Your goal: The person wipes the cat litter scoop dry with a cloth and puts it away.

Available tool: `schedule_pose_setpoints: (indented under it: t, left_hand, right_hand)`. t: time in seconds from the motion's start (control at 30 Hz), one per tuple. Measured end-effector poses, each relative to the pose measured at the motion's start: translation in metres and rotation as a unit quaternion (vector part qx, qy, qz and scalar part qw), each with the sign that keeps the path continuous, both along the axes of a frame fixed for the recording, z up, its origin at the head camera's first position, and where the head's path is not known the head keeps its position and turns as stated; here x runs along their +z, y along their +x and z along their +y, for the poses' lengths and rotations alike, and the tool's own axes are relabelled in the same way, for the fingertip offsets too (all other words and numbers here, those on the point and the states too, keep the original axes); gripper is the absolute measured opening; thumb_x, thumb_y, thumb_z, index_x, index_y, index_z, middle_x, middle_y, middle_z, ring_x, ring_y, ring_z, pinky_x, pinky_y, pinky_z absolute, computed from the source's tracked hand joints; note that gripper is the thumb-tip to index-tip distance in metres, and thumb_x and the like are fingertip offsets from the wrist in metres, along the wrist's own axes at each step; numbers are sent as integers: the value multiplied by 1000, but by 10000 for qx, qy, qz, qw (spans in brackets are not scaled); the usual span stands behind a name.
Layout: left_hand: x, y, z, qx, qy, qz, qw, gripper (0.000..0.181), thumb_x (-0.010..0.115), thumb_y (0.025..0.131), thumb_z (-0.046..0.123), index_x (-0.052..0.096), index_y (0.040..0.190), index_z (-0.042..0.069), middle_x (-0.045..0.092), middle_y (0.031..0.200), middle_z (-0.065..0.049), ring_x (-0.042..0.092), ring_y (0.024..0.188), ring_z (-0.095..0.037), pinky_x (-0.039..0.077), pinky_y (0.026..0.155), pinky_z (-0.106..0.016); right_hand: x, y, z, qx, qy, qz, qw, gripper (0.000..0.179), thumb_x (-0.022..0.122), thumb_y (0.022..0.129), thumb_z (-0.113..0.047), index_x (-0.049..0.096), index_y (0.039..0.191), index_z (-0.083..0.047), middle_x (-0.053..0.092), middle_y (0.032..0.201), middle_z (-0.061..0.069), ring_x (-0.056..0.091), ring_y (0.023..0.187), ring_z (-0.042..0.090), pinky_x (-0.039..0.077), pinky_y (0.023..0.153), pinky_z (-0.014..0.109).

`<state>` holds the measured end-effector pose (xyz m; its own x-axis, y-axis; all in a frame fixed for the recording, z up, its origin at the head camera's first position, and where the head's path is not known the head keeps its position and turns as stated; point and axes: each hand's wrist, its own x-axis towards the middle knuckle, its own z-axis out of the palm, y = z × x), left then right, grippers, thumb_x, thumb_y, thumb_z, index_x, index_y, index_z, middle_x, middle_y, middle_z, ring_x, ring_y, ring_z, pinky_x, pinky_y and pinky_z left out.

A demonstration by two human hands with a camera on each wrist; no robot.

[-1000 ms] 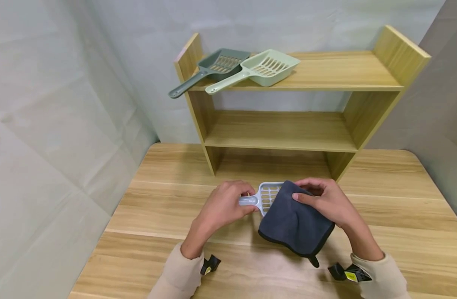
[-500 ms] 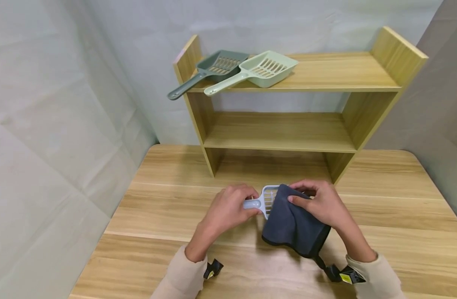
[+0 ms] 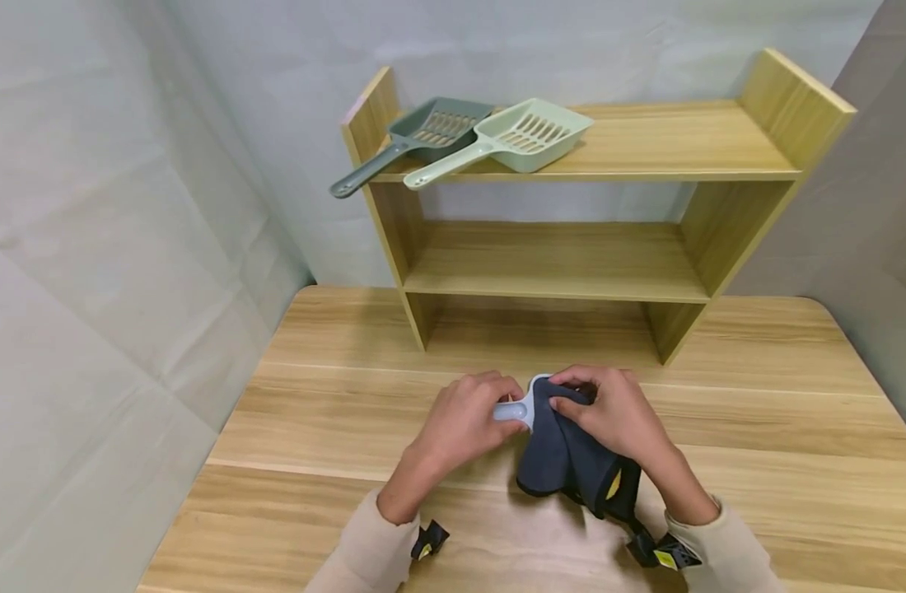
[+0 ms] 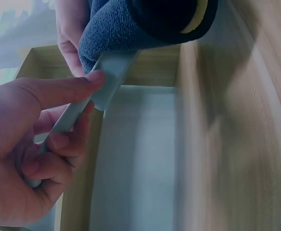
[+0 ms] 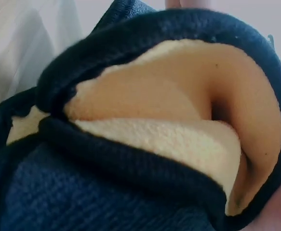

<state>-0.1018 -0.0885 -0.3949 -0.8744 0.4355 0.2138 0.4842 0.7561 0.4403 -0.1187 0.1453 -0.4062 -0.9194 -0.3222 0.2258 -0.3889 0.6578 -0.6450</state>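
Observation:
My left hand (image 3: 464, 420) grips the handle of a pale blue litter scoop (image 3: 509, 411) just above the table. In the left wrist view the thumb lies along the scoop (image 4: 113, 79) and the fingers curl underneath. A dark blue-grey cloth (image 3: 545, 453) with black edging is draped over the scoop's slotted head, hiding nearly all of it. My right hand (image 3: 616, 412) pinches the cloth around the head, thumb in front. The right wrist view is filled by the folded cloth (image 5: 145, 96), its yellow-orange underside showing.
A wooden shelf unit (image 3: 557, 255) stands at the back of the wooden table (image 3: 275, 494). On its top board a dark green scoop (image 3: 441, 128) and a pale green scoop (image 3: 530, 136) lie side by side, handles jutting past the front edge.
The right hand and cloth have slid left along the scoop, covering slots that showed before. The cloth has folded more, exposing its yellow underside. The left hand has shifted slightly right and nearer.

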Motion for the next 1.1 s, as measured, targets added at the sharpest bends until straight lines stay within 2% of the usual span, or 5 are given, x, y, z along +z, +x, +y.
schedule_pose_setpoints:
  t: [0.27, 0.4, 0.57, 0.83, 1.1]
  left_hand:
    - [-5, -2, -3, -61, 199, 1, 9998, 26, 96, 82, 23, 80, 100, 13, 74, 89, 3, 64, 75, -9, 49, 65, -25]
    - [-5, -4, -8, -13, 409, -122, 9991, 24, 95, 82, 17, 80, 99, 11, 76, 93, 1, 64, 77, -9, 51, 68, -26]
    - [0, -8, -17, 38, 472, -281, 9985, 23, 94, 82, 14, 80, 100, 10, 77, 93, 0, 62, 77, -9, 52, 69, -26]
    - [4, -9, -22, -14, 438, -255, 9987, 23, 95, 81, 12, 81, 99, 11, 74, 86, 2, 61, 75, -8, 52, 69, -26]
    - [0, -6, -13, -32, 405, -221, 9989, 23, 94, 82, 14, 81, 100, 10, 74, 89, 2, 62, 76, -8, 52, 70, -26]
  right_hand:
    - [3, 5, 1, -397, 492, 763, 9951, 22, 90, 85, -6, 86, 106, -12, 83, 109, 11, 78, 82, 27, 60, 68, 41]
    - [7, 5, 7, -574, 638, 905, 9922, 23, 90, 85, -5, 86, 107, -12, 83, 109, 14, 45, 45, 9, 34, 47, 26]
    - [14, 3, 18, -650, 533, 1102, 9903, 24, 90, 84, -3, 87, 106, -11, 83, 107, 15, 18, 45, -1, 22, 47, 23]
    - [16, 0, 27, -511, 285, 994, 9933, 23, 91, 83, -4, 87, 103, -13, 84, 103, 9, 70, 71, 14, 41, 59, 26]
    - [12, -2, 26, -398, 173, 797, 9959, 21, 90, 84, -5, 87, 103, -14, 84, 102, 5, 77, 86, 22, 51, 69, 29]
